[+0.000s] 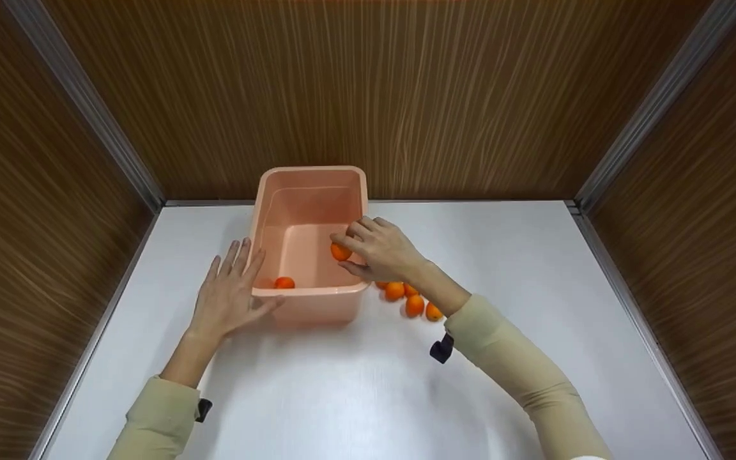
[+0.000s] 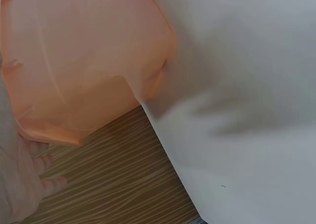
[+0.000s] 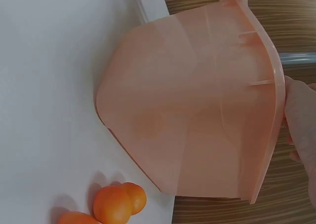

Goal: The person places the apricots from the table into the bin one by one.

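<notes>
A pink plastic bin [image 1: 308,305] stands on the white table [image 1: 368,383]; its outer wall fills the left wrist view [image 2: 84,61] and the right wrist view [image 3: 197,115]. My left hand [image 1: 230,294] lies flat with straight fingers against the bin's left wall and front corner. My right hand [image 1: 377,249] reaches over the bin's right rim and pinches a small orange fruit [image 1: 340,252] above the inside. Another orange fruit [image 1: 284,282] lies on the bin floor near the front. Several more fruits [image 1: 414,303] [image 3: 116,204] sit on the table right of the bin, under my right wrist.
Brown wood-grain panels [image 1: 368,96] wall in the table at the back and both sides, with metal strips [image 1: 87,108] at the corners. Bare white tabletop stretches in front of the bin and to the right.
</notes>
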